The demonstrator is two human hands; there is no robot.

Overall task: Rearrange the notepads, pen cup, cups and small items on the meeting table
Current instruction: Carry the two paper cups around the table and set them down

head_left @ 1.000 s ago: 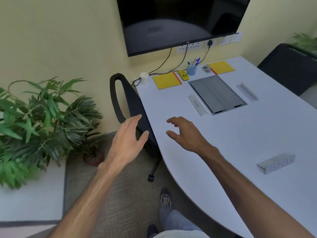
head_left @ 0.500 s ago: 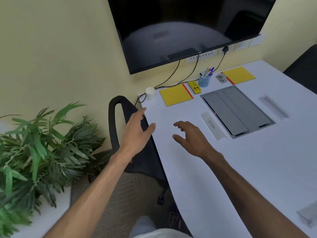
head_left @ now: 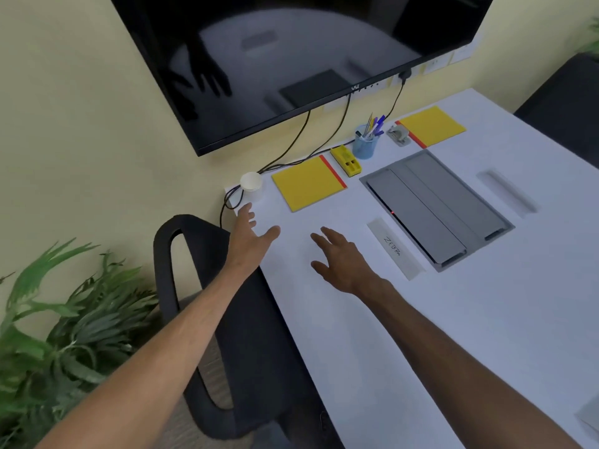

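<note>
Two yellow notepads with red spines lie at the table's far edge: the near notepad (head_left: 308, 183) and the far notepad (head_left: 432, 125). Between them stand a yellow stapler-like block (head_left: 346, 159), a blue pen cup (head_left: 366, 144) holding several pens, and a small grey metal item (head_left: 399, 135). A stack of white paper cups (head_left: 251, 184) sits at the table corner. My left hand (head_left: 251, 238) hovers open just below the cups. My right hand (head_left: 340, 257) hovers open over the white table (head_left: 453, 319), holding nothing.
A black chair (head_left: 207, 286) is pushed against the table's left edge under my left arm. A grey cable hatch (head_left: 434, 205) is set in the tabletop, with a name card (head_left: 393, 247) beside it. A wall screen (head_left: 291, 59), cables and a green plant (head_left: 64, 335) surround the corner.
Both hands have reached forward toward the far corner of the table, and the view has closed in on the cups and notepads. Nothing has been taken hold of.
</note>
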